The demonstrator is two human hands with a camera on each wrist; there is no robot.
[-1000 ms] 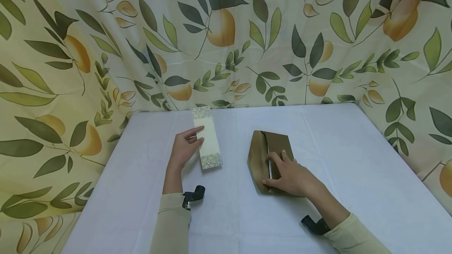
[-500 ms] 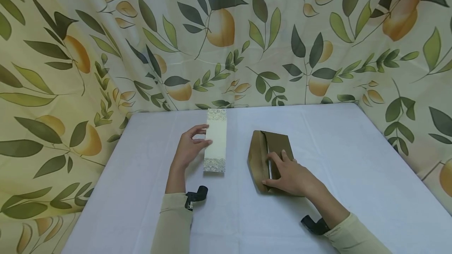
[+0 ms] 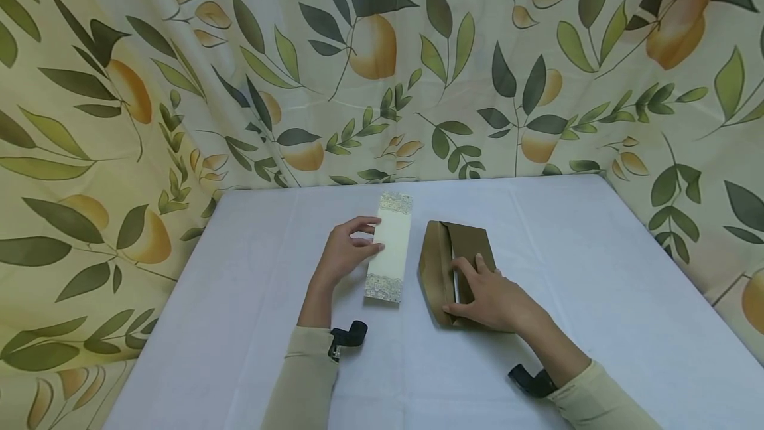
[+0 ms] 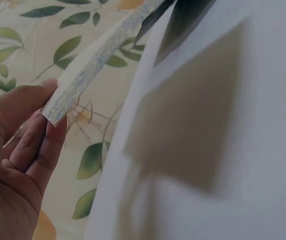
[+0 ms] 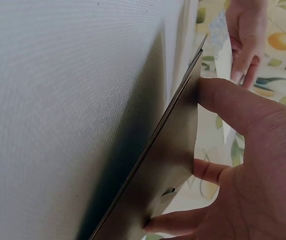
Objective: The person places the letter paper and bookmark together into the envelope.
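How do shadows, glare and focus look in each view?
Head view: soft light, card and envelope fairly sharp, shadows faint; left wrist view: a big soft-edged shadow on the white table; right wrist view: a dark shadow alongside the envelope; no strong glare in any view.

Cream card (image 3: 394, 247), raised; brown envelope (image 3: 436, 267) beside, flap open
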